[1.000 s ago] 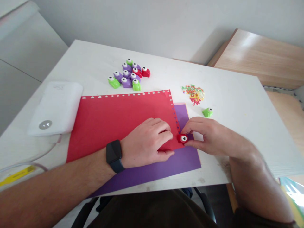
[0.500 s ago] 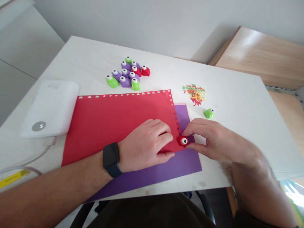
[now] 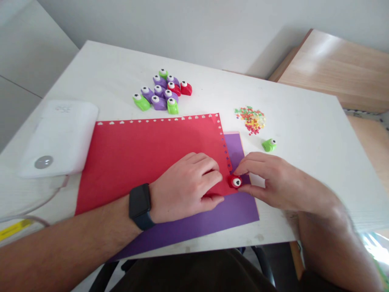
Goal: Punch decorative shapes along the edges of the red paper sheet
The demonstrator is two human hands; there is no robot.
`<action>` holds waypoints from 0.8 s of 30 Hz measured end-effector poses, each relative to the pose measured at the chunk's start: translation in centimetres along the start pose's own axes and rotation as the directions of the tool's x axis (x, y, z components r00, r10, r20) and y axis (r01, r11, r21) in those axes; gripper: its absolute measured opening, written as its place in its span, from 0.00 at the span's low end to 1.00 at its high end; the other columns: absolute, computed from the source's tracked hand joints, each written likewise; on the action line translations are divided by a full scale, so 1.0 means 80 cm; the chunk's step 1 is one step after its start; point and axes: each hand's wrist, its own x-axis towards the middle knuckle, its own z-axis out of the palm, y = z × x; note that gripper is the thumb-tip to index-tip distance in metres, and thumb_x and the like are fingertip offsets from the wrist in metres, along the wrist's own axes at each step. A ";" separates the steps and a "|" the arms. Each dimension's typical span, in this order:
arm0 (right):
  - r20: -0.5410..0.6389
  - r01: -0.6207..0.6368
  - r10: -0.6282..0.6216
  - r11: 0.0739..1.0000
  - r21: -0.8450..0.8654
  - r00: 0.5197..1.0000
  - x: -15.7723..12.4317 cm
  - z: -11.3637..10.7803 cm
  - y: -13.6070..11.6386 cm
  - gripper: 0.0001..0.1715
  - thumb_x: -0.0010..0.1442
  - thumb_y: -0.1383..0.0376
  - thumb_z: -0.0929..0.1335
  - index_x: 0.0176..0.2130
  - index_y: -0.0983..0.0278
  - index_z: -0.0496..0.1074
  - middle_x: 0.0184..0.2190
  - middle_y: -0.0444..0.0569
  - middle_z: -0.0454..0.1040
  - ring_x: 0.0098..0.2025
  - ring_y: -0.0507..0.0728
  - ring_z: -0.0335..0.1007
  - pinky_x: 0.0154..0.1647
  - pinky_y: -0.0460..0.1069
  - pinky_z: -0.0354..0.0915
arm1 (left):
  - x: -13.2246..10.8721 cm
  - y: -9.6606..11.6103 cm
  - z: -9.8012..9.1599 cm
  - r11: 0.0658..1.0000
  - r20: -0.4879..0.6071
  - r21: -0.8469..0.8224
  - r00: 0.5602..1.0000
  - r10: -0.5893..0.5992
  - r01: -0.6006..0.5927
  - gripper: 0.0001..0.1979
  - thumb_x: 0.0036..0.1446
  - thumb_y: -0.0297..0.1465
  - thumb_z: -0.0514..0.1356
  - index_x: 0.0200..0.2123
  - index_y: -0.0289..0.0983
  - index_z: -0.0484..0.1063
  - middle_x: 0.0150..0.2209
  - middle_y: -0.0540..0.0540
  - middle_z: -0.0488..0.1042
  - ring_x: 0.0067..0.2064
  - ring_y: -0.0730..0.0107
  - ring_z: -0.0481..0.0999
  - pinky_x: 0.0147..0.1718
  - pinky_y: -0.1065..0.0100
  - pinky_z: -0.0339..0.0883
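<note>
- Firmly down on the red paper sheet [image 3: 136,162], left hand [image 3: 185,184] open and holding nothing, fingers slightly curled near the lower right corner, probably to stop the paper slipping over the purple paper sheet [image 3: 235,150] beneath
- Narrow pinch from right hand [image 3: 273,182], fingers above and thumb below, closed on a red craft punch [image 3: 235,182]
- Punch right at the red sheet's right edge, just below a line of small star-shaped holes, with heart-shaped holes along the far edge
- Spare craft punches [image 3: 158,91] bunched beyond the paper, with a green craft punch [image 3: 269,145] and coloured paper cutouts [image 3: 251,119] nearby on the white table [image 3: 304,182]
- Against a moment earlier, hands and punch unchanged on the paper, only the head view slightly shifted
</note>
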 end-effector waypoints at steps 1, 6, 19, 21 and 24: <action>-0.002 -0.002 0.002 1.000 -0.002 1.000 0.000 -0.001 0.000 0.09 0.69 0.66 0.73 0.49 0.60 0.76 0.46 0.50 0.79 0.48 0.59 0.75 0.51 0.54 0.69 | 0.000 0.000 0.000 1.000 -0.002 0.000 1.000 0.001 -0.001 0.13 0.67 0.40 0.65 0.42 0.34 0.78 0.45 0.41 0.77 0.47 0.54 0.76 0.49 0.54 0.70; -0.054 0.011 -0.012 1.000 -0.010 0.998 -0.004 -0.007 -0.002 0.14 0.67 0.61 0.74 0.51 0.60 0.76 0.46 0.52 0.80 0.48 0.60 0.75 0.50 0.55 0.70 | 0.000 0.000 -0.001 1.000 -0.011 -0.003 1.000 0.004 -0.004 0.13 0.68 0.40 0.65 0.43 0.34 0.78 0.45 0.40 0.77 0.47 0.55 0.76 0.50 0.54 0.71; -0.023 0.031 -0.031 0.999 -0.016 0.999 0.000 -0.003 0.000 0.09 0.68 0.66 0.73 0.49 0.61 0.77 0.45 0.51 0.80 0.47 0.59 0.75 0.49 0.54 0.69 | 0.000 -0.002 0.001 1.000 -0.009 -0.020 1.000 0.018 -0.018 0.14 0.69 0.40 0.63 0.46 0.34 0.80 0.46 0.41 0.77 0.48 0.55 0.75 0.50 0.53 0.71; -0.023 0.032 -0.032 0.999 -0.015 0.999 0.001 -0.003 0.001 0.09 0.68 0.66 0.73 0.49 0.62 0.77 0.45 0.51 0.80 0.47 0.59 0.75 0.50 0.54 0.69 | 0.000 -0.002 0.001 1.000 -0.002 -0.020 1.000 0.016 -0.016 0.14 0.69 0.40 0.63 0.46 0.35 0.81 0.46 0.40 0.77 0.48 0.55 0.75 0.50 0.53 0.71; -0.017 0.030 -0.030 0.999 -0.016 0.999 0.001 -0.002 0.002 0.09 0.68 0.67 0.73 0.49 0.61 0.77 0.46 0.51 0.80 0.48 0.59 0.75 0.50 0.54 0.69 | 0.000 -0.002 0.001 1.000 0.007 -0.016 1.000 0.018 -0.018 0.15 0.69 0.40 0.63 0.47 0.35 0.81 0.47 0.40 0.77 0.49 0.55 0.75 0.50 0.53 0.71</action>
